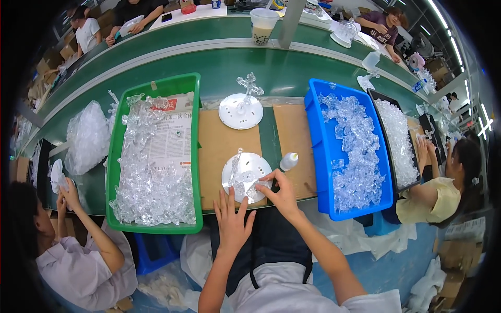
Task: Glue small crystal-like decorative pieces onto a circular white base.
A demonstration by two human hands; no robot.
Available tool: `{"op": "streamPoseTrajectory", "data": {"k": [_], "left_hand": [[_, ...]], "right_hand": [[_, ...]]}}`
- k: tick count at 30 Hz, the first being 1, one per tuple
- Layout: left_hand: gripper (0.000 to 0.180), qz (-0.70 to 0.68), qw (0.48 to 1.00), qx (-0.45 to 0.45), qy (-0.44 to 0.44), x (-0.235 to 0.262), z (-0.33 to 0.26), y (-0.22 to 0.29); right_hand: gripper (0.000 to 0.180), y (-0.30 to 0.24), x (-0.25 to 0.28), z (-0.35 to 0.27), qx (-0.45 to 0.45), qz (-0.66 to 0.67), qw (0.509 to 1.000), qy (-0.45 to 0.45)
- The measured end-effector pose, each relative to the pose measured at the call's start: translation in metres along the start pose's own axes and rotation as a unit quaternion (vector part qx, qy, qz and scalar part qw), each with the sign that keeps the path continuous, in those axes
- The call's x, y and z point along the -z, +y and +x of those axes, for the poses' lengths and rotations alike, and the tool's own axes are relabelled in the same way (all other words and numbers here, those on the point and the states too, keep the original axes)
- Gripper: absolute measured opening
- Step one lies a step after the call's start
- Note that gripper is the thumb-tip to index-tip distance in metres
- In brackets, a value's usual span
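Note:
A round silvery-white disc lies on cardboard right in front of me, with clear plastic pieces on it. My left hand has its fingers spread, the tips at the disc's near edge. My right hand pinches a small clear plastic piece low over the disc's right side; the fingers partly cover it. To the right of the disc stands a small white squeeze bottle. Farther back, a second disc bears an upright clear cross-shaped ornament.
A green tray with clear pieces and newspaper is on the left. On the right are a blue tray and a black tray of clear pieces. A drink cup stands on the rear ledge. Co-workers sit on both sides.

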State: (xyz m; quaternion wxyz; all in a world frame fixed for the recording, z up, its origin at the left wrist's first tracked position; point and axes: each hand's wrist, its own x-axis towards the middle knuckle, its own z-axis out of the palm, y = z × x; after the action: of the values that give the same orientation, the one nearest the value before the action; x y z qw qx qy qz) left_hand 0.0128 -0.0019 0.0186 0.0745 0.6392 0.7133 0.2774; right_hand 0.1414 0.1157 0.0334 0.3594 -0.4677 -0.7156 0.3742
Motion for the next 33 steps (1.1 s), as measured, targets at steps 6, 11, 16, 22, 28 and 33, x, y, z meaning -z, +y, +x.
{"op": "streamPoseTrajectory", "data": {"k": [6, 11, 16, 22, 28, 33], "left_hand": [[0.041, 0.024, 0.998, 0.046, 0.018, -0.001, 0.009, 0.014], [0.038, 0.062, 0.991, 0.084, 0.078, -0.016, 0.017, 0.017], [0.037, 0.098, 0.988, 0.074, 0.097, -0.014, 0.017, 0.021], [0.036, 0.069, 0.989, 0.093, 0.095, -0.015, 0.019, 0.020], [0.035, 0.064, 0.988, 0.110, 0.086, -0.012, 0.018, 0.024], [0.035, 0.057, 0.989, 0.114, 0.082, -0.014, 0.019, 0.025]], "right_hand": [[0.027, 0.005, 0.001, 0.002, 0.008, 0.032, 0.999, -0.025], [0.034, -0.001, 0.009, -0.009, 0.009, 0.046, 0.999, -0.004], [0.047, -0.001, 0.032, 0.003, 0.026, -0.061, 0.968, 0.241], [0.045, 0.007, 0.037, 0.013, 0.025, 0.011, 0.988, 0.154], [0.035, -0.026, 0.055, -0.057, -0.038, -0.040, 0.998, 0.020], [0.035, -0.022, 0.045, -0.068, -0.017, -0.105, 0.994, -0.019]]}}
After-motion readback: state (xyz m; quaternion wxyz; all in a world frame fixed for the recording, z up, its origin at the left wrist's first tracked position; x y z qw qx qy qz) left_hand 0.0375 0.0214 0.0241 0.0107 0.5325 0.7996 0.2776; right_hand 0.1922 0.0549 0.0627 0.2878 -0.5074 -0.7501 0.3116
